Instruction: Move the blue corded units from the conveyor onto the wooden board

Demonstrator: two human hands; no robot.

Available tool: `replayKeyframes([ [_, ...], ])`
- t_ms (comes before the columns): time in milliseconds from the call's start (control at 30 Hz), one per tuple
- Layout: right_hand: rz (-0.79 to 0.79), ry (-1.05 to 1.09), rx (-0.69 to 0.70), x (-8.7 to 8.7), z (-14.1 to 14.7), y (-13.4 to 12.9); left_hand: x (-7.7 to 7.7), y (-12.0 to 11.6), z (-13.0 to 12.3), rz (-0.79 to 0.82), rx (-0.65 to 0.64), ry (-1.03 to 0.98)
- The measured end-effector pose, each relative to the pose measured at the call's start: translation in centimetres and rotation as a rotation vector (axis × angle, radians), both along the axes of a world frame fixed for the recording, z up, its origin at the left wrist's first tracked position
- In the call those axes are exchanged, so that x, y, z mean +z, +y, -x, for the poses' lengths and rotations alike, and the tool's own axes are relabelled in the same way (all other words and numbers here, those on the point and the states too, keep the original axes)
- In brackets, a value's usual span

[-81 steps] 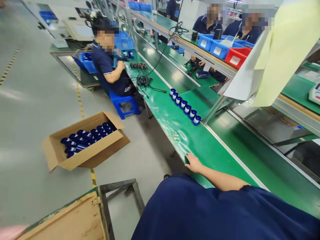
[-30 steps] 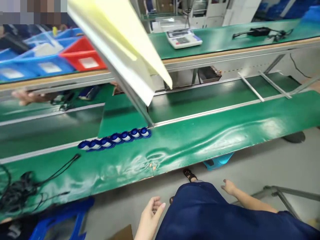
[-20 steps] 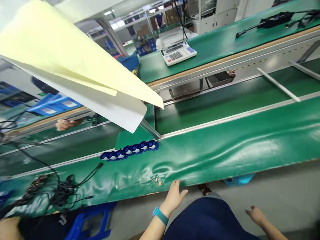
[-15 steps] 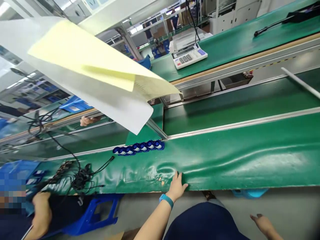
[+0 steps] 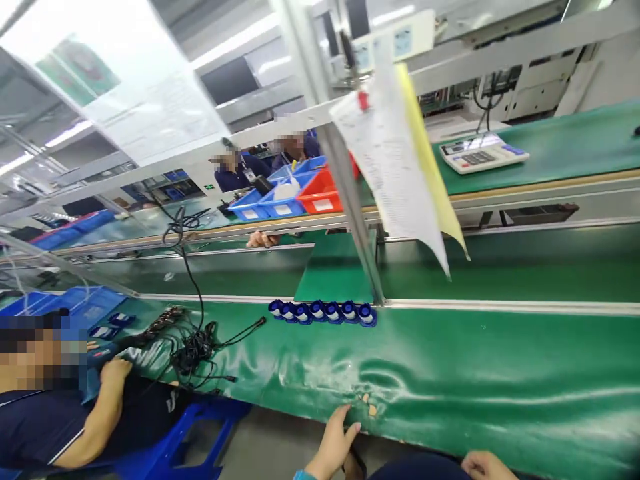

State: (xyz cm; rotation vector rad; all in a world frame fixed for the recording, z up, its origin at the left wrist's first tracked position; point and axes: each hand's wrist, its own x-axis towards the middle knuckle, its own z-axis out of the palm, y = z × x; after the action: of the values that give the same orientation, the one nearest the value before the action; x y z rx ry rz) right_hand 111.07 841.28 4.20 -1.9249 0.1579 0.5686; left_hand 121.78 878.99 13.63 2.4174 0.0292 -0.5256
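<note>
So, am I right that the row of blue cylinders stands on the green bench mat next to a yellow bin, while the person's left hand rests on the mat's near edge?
Not quite: the head view shows no yellow bin. The blue cylinders stand beside a slanted metal post. The left hand does touch the green mat at its near edge.

green mat [image 5: 500, 373], blue-and-white spools [image 5: 323, 311], red bin [image 5: 320, 195]

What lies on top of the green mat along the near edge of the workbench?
On the green mat stand a row of blue caps and a tangle of black cables. The left hand touches its torn front edge. What is beneath the mat is covered.
</note>
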Motion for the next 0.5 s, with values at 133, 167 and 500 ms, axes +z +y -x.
replayKeyframes([
  [133, 0.136, -0.241, -0.085, 10.9, -9.6, 7.7, -2.5, 8.9, -2.7, 0.316, 0.245, 0.01],
  [167, 0.173, -0.314, -0.115, 14.1, -12.0, 9.7, -2.3, 11.2, -3.6, 0.368, 0.293, -0.006],
  [500, 0.284, -0.948, -0.339, 41.4, -33.4, 26.4, 22.2, 20.5, -20.8, 0.47, 0.138, -0.567],
])
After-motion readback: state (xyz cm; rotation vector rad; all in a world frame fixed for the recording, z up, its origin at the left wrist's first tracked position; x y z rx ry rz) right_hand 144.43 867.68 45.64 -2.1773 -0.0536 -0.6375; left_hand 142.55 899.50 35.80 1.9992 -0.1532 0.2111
